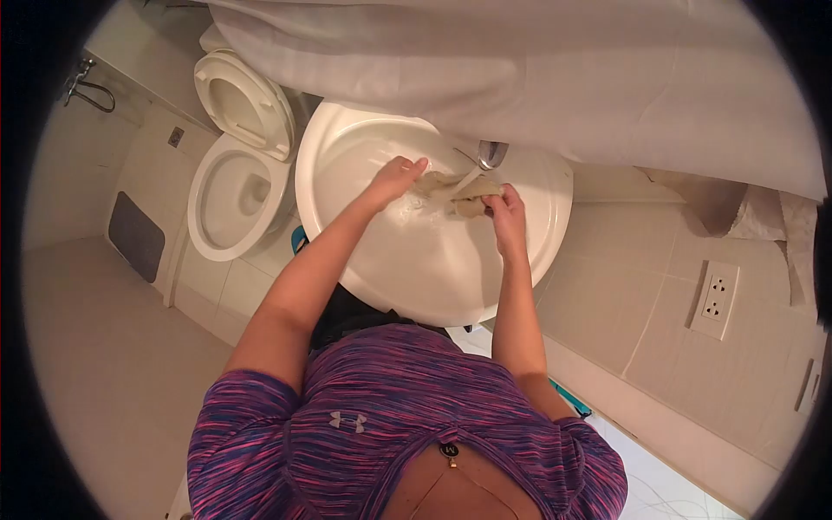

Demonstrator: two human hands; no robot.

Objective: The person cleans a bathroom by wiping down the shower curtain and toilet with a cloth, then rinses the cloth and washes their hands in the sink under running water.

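Currently, you have both hands over the white sink (433, 282), with a beige cloth (472, 208) between them inside the basin, below its rim. Your right hand (510, 218) grips the cloth at its right end, thumb and fingers pinched on the fabric. Your left hand (397, 180) is at the opposite end, touching it, thumb extended; its fingers are partly hidden, so you cannot tell whether they are closed on the fabric. A stream of water runs from the metal faucet (493, 154) onto the cloth's middle; splashing is visible just beside your left hand. Surroundings: pale fabric (537, 69) hangs across the far side of the sink, a toilet (230, 204) with raised lid (245, 100) stands to your left, and a wall outlet (716, 299) is well apart to your right.
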